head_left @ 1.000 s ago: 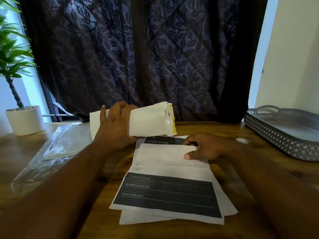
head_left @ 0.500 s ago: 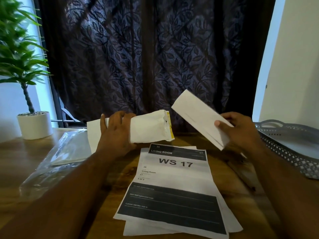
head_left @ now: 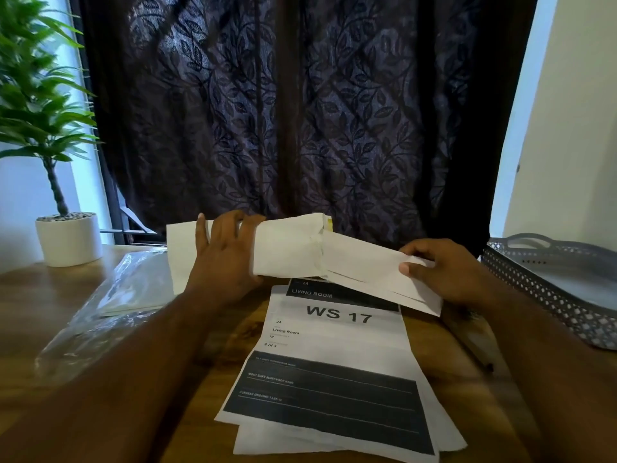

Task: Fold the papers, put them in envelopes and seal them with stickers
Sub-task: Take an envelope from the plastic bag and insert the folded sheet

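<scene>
Left hand [head_left: 227, 259]: clasped round the middle of a white paper envelope [head_left: 287, 252], which it holds above the wooden counter [head_left: 30, 295] with the mouth facing right. I judge the squeeze bows that mouth open.
Right hand [head_left: 457, 272]: pinching the right end of a folded white paper [head_left: 364, 265], thumb on top. Gripping the trailing end leaves the leading end free to go in.
Task item, position: the folded paper's left end meets the envelope mouth. I cannot tell whether it has entered.
Step, my reading: insertion under way. No sticker is visible to me.
Stock awaiting: a stack of white printed sheets with black bands [head_left: 334, 379], flat on the counter under both hands and within easy reach.
Left of counter: clear plastic bag [head_left: 110, 305] with pale contents, possibly spare envelopes.
Right of counter: grey perforated plastic tray [head_left: 547, 295], perhaps meant for finished envelopes.
</scene>
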